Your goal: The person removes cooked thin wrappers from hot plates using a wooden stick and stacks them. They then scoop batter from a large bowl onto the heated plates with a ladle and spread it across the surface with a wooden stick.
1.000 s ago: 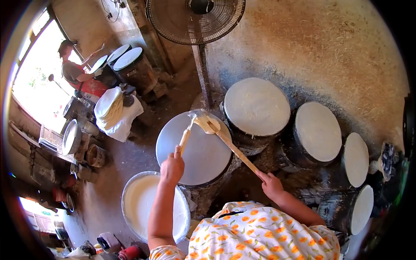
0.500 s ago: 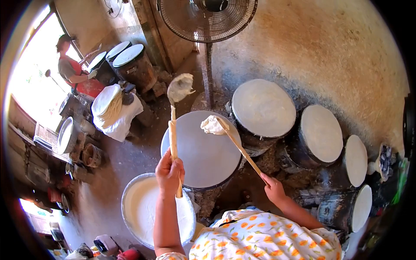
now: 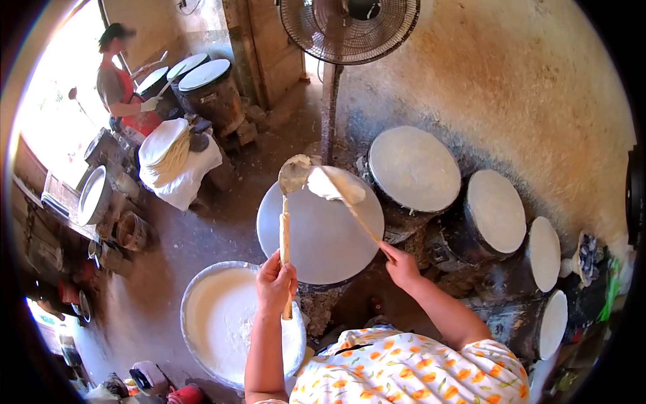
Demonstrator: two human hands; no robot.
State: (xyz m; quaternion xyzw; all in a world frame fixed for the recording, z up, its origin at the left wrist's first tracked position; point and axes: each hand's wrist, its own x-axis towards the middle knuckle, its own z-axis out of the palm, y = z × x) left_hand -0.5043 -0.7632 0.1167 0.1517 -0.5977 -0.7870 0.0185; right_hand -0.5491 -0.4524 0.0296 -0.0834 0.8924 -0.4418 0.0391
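My left hand (image 3: pixel 276 283) is closed around the wrapped handle of a metal ladle (image 3: pixel 295 176). The ladle's batter-smeared bowl hangs over the far left edge of a round grey griddle (image 3: pixel 316 249). In my right hand (image 3: pixel 402 266) is a thin wooden stick (image 3: pixel 360 217), slanting up and left across the griddle. Around the stick's far end is a soft white lump of dough or batter (image 3: pixel 346 185), over the griddle's far side; whether it touches the surface I cannot tell. Below left of the griddle stands a wide basin (image 3: pixel 190 296) of white batter, beside my left forearm.
Several drum stoves with white round tops, such as this near one (image 3: pixel 414 168), curve along the right wall. A fan (image 3: pixel 350 27) stands behind the griddle. At far left a person (image 3: pixel 121 91) in a red apron works by other drums, near a stack of flat rounds (image 3: pixel 165 151).
The ladle has come down and right, with its bowl now close beside the white lump. My right hand has moved up and left, and the lump looks broader over the griddle.
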